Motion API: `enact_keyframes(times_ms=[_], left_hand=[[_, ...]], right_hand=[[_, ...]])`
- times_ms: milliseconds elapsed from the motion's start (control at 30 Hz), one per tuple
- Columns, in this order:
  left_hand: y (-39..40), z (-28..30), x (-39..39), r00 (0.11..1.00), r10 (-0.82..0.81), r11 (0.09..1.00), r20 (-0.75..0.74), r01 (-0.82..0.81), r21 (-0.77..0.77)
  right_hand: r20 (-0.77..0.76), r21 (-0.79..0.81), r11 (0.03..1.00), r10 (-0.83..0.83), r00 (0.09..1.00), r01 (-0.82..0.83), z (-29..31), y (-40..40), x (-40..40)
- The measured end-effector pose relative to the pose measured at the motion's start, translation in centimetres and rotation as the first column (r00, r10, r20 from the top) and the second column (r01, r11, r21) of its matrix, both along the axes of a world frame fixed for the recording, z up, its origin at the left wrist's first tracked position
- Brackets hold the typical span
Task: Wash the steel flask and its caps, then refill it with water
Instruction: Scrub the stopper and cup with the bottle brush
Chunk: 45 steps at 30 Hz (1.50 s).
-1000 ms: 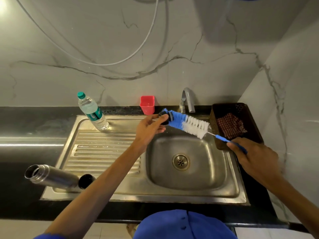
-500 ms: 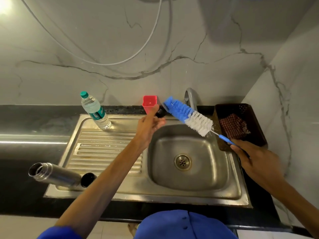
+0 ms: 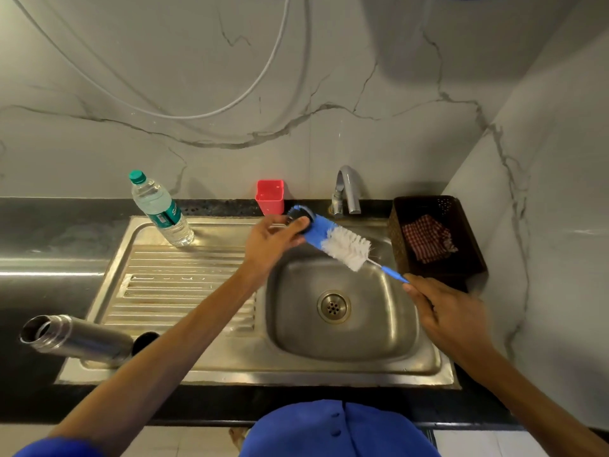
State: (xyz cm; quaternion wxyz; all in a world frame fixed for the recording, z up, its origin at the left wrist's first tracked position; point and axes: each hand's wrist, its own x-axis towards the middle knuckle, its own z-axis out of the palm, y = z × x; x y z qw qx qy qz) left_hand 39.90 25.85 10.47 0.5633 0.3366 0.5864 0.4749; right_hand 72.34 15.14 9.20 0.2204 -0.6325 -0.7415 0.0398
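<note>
Since half a second ago, both hands have dropped slightly from the tap toward the basin, and the brush head now hides less of the tap (image 3: pixel 346 189).

Left hand (image 3: pixel 270 240) pinches a small black cap (image 3: pixel 298 219) between thumb and fingers, held over the back left corner of the sink (image 3: pixel 438 364). Right hand (image 3: pixel 451 311) is curled round the blue handle of the bottle brush (image 3: pixel 342 244); its long axis runs from that grip up and leftward, the blue bristle tip pressed into the cap, the white bristles nearer the grip.

Steel flask (image 3: pixel 79 336) lies on its side well left of and nearer than the left hand, at the front left edge of the drainboard, open mouth pointing left and overhanging the black counter. A second black cap (image 3: pixel 145 339) sits at its base.

Beyond the left hand stand a red cup (image 3: pixel 270 196) and, further left, a plastic water bottle (image 3: pixel 159 209) whose teal label is too small to read. Just beyond the right hand, a brown basket (image 3: pixel 468 232) holds a checked cloth (image 3: pixel 428 239). Open basin lies beneath the brush.
</note>
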Motion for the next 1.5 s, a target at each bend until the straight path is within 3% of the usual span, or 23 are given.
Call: enact_keyframes(times_ms=[67, 133, 200, 300, 367, 400, 500, 567, 667, 833, 933, 1000, 1100, 1167, 1267, 1400, 1500], left_hand=[[0.3, 0.4, -1.1, 0.980, 0.038, 0.998, -0.193, -0.029, 0.047], [-1.0, 0.6, 0.0, 0.909, -0.091, 0.984, -0.406, 0.144, 0.101], [-2.5, 0.0, 1.5, 0.852, -0.153, 0.950, -0.501, 0.266, 0.162], [-2.1, -0.5, 0.2, 0.814, 0.038, 0.947, -0.580, 0.155, 0.280], [-1.8, -1.0, -1.4, 0.732, 0.159, 0.915, -0.663, 0.142, 0.377], [-1.9, -1.3, -1.6, 0.683, 0.150, 0.888, -0.715, 0.225, 0.402], [-3.6, -1.7, -0.9, 0.418, 0.038, 0.753, -0.908, 0.585, 0.301], [-3.3, -1.1, -1.1, 0.342, 0.006, 0.722, -0.940, 0.648, 0.241], [-1.8, 0.2, -1.9, 0.461, -0.025, 0.828, -0.887, 0.507, 0.240], [-4.0, 0.5, 1.2, 0.647, -0.197, 0.860, -0.736, 0.475, 0.187], [-3.9, -0.2, 1.1, 0.876, -0.152, 0.980, -0.457, 0.195, 0.048], [-4.1, -0.2, 1.0, 0.951, -0.147, 0.989, -0.272, 0.150, -0.011], [-6.5, 0.5, 2.3, 0.943, -0.293, 0.956, -0.160, 0.294, -0.018], [-7.0, 0.1, 2.1, 0.972, -0.197, 0.980, -0.128, 0.193, -0.041], [-6.0, -0.1, 0.4, 0.985, 0.109, 0.994, -0.134, -0.111, -0.012], [-7.6, 1.1, 2.0, 0.976, 0.085, 0.988, -0.198, -0.057, 0.145], [-7.6, 1.2, 1.4, 0.948, 0.153, 0.970, -0.279, -0.090, 0.226]], right_hand=[[0.012, -0.010, 1.000, 0.012, 1.000, -0.012, 0.0, -0.3, -0.7], [0.003, -0.037, 0.999, 0.013, 1.000, -0.013, 0.2, -0.1, -1.5], [0.013, -0.035, 0.999, 0.003, 1.000, -0.002, 0.2, -0.1, -2.2], [0.045, -0.014, 1.000, -0.026, 0.999, 0.027, 0.1, -1.2, -2.7], [0.048, 0.006, 0.999, -0.035, 0.998, 0.035, 0.1, -1.7, -3.2], [0.064, 0.008, 0.999, -0.035, 0.997, 0.035, 0.1, -1.8, -3.5], [0.139, -0.002, 1.000, -0.018, 0.990, 0.019, 0.0, -1.9, -4.4], [0.153, -0.018, 1.000, -0.018, 0.988, 0.021, -0.1, -2.1, -4.6], [0.162, -0.011, 0.999, -0.038, 0.986, 0.040, 0.2, -2.2, -4.8], [0.102, 0.009, 0.991, -0.135, 0.986, 0.135, 0.5, -1.3, -5.2], [-0.015, 0.038, 0.988, -0.150, 0.989, 0.150, 1.0, -1.2, -4.8], [-0.052, 0.079, 0.991, -0.106, 0.993, 0.110, 1.2, -1.6, -4.7], [-0.042, 0.080, 0.991, -0.104, 0.994, 0.107, 1.4, -1.8, -4.7], [-0.048, 0.080, 0.989, -0.118, 0.992, 0.122, 1.4, -1.7, -4.8], [-0.007, 0.100, 0.992, -0.080, 0.997, 0.080, 1.8, -1.9, -5.8], [-0.031, 0.120, 0.990, -0.070, 0.997, 0.073, 2.1, -1.7, -7.2], [-0.065, 0.114, 0.991, -0.061, 0.996, 0.068, 2.3, -1.4, -7.2]])
